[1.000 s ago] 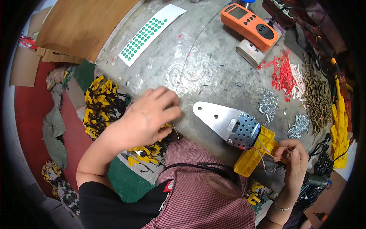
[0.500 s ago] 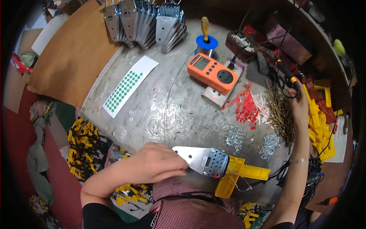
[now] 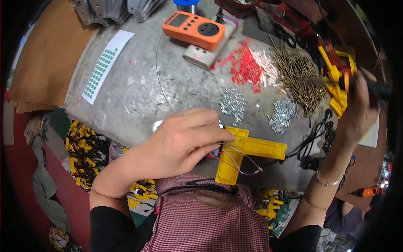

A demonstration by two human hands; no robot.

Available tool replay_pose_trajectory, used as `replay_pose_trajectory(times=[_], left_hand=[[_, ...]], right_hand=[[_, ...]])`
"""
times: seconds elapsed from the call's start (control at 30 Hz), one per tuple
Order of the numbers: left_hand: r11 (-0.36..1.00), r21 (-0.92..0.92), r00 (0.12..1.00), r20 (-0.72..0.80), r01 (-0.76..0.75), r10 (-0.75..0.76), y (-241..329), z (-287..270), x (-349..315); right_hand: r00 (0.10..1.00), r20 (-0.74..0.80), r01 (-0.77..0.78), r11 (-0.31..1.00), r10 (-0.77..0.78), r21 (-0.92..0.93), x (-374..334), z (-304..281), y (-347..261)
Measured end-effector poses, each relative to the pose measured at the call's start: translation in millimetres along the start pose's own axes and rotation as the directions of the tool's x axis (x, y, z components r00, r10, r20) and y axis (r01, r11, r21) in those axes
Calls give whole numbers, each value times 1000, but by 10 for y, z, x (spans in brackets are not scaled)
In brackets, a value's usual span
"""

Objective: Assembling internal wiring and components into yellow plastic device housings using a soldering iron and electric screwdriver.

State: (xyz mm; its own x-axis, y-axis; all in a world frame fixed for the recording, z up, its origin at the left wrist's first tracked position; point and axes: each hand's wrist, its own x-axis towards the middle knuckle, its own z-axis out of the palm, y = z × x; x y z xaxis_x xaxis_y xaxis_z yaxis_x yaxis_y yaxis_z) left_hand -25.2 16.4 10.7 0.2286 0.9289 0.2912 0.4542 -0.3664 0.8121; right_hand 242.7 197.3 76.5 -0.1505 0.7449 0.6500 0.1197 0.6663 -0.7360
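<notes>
My left hand (image 3: 184,140) is closed over a perforated metal plate, which it mostly hides. Its fingertips reach the edge of a yellow T-shaped plastic housing (image 3: 230,166). From there, thin white and red wires (image 3: 237,161) loop across the housing, and a black cable (image 3: 308,140) leaves its right end. At the far right, my right hand (image 3: 359,109) grips a soldering iron (image 3: 378,89) with a black handle and an orange band. Its thin shaft points left over a heap of long brass-coloured screws (image 3: 300,77).
Small silver screws (image 3: 233,103), a second silver pile (image 3: 282,115), red pieces (image 3: 245,67) and pale pieces (image 3: 264,65) lie beyond the housing. An orange meter (image 3: 193,30) rests on a white power strip (image 3: 203,56). A sticker sheet (image 3: 107,67) and stacked metal plates (image 3: 145,8) are leftward.
My right hand has moved right and nearer, bringing the soldering iron away from its place at the back. My left hand has slid right along the plate to the housing. The view has shifted.
</notes>
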Motion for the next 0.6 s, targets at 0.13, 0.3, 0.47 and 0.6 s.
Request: replay_pose_trajectory(times=[0.13,0.3,0.47,0.6], left_hand=[[984,118,991,34,-136,133,54,109,178],[970,188,987,11,-157,158,84,211,171],[974,137,983,-13,-180,184,80,289,153],[973,133,979,-39,-191,198,48,307,148]], right_hand=[[948,49,-318,941,315,113,-492,-118,-382],[855,124,-516,849,503,112,-772,13,-419],[858,126,-510,855,498,92,-826,89,-416],[864,119,-501,860,489,101,-813,76,-388]])
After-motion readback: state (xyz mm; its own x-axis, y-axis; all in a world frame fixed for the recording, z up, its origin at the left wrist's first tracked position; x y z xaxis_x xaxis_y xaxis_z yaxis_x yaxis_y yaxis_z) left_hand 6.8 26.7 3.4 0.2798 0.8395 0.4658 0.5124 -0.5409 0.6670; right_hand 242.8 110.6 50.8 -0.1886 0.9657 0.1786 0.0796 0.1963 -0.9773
